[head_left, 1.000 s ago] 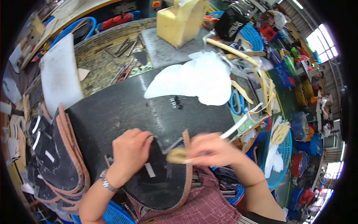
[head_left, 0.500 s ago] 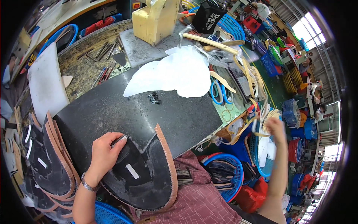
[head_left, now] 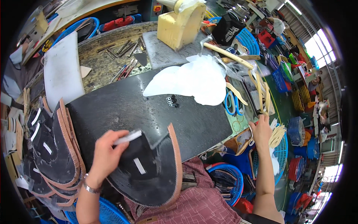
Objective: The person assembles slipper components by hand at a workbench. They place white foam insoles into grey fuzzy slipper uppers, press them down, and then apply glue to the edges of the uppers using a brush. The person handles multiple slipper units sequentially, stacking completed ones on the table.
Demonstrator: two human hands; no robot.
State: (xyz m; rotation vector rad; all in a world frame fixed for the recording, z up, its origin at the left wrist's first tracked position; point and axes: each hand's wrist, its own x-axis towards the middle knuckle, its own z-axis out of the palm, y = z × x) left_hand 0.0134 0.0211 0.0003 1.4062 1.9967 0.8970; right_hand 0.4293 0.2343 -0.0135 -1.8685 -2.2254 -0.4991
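My left hand (head_left: 109, 153) pinches the upper left edge of a black curved leather panel (head_left: 151, 175), which rests tilted against my lap and the table edge. The panel has a tan, notched rim along its right side and a small white strip (head_left: 140, 166) in its middle. Pale material shows at the pinched edge. Off the table's right end, my right hand (head_left: 261, 128) reaches out with thumb and fingers apart. Its fingertips are at the lower end of hanging cream strips (head_left: 267, 99); whether they touch them I cannot tell.
Similar black panels (head_left: 56, 160) are stacked at left. On the dark board (head_left: 112, 106) lie white sheets (head_left: 190, 80) and small black clips (head_left: 172, 102). Blue-handled scissors (head_left: 233, 102) lie at its right. Blue baskets (head_left: 238, 179) stand below the table edge.
My right hand has moved up and left from beside the blue basket to the hanging cream strips. My left hand still grips the panel, whose pinched edge is now lifted more.
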